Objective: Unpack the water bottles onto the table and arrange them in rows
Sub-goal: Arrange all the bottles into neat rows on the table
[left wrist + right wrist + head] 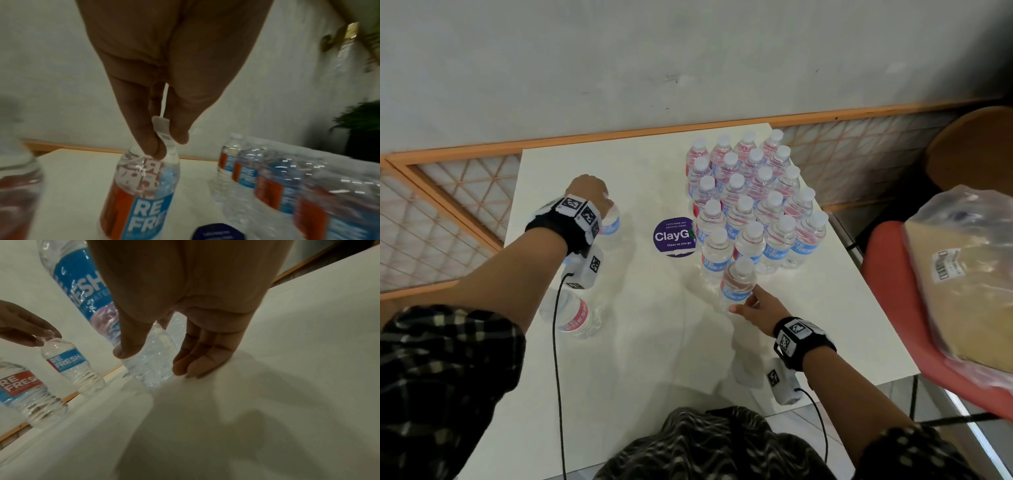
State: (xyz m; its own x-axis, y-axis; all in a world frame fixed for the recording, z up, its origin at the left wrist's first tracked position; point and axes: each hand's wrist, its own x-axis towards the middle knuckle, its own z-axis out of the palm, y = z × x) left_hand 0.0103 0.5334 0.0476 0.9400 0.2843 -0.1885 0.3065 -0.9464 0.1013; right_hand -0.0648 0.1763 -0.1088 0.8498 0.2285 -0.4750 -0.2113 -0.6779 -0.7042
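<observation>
Several water bottles with red and blue labels stand packed in a block (750, 198) at the back right of the white table (654, 370). My right hand (748, 303) holds a tilted bottle (738, 281) by its lower end at the block's near corner; thumb (127, 352) and fingers (197, 366) sit either side of its base (152, 368). My left hand (589, 195) pinches the cap of an upright bottle (141, 186) at the table's left. The cap (162, 128) shows between my fingertips. A third loose bottle (575, 315) stands nearer, under my left forearm.
A round purple ClayGo sticker (674, 236) lies on the table between the two hands. A red chair (893, 308) holding a plastic-wrapped bundle (969, 274) stands close to the table's right edge. An orange-framed lattice rail (465, 192) runs behind the table.
</observation>
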